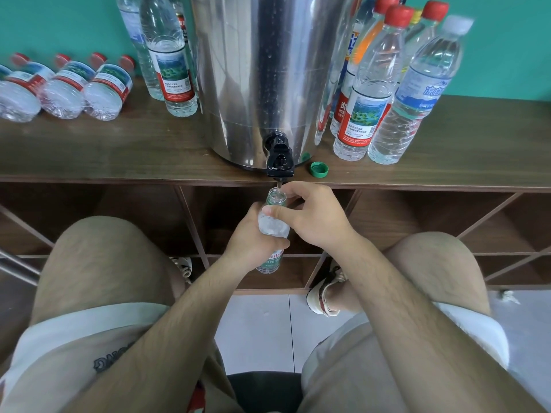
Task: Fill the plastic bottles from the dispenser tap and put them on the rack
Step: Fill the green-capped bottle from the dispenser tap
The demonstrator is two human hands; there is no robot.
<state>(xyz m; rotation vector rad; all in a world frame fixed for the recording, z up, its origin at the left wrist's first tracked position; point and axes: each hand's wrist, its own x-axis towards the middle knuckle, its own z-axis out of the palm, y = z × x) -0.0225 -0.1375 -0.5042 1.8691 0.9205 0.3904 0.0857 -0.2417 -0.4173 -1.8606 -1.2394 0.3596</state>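
A steel dispenser (268, 70) stands on the wooden rack top (119, 150), its black tap (280, 160) hanging over the front edge. Directly under the spout I hold a small clear bottle (275, 226) with a green label, its open mouth just below the tap. My left hand (253, 242) grips the bottle's body from the left. My right hand (310, 216) holds the bottle's neck and shoulder from the right, thumb across the front. A green cap (319, 169) lies open side up on the shelf beside the tap.
Three red-capped bottles (65, 87) lie on their sides at the left of the rack top. Upright bottles stand left (171, 58) and right (387, 84) of the dispenser. Open wooden compartments (417, 222) sit below the top. My knees flank the bottle.
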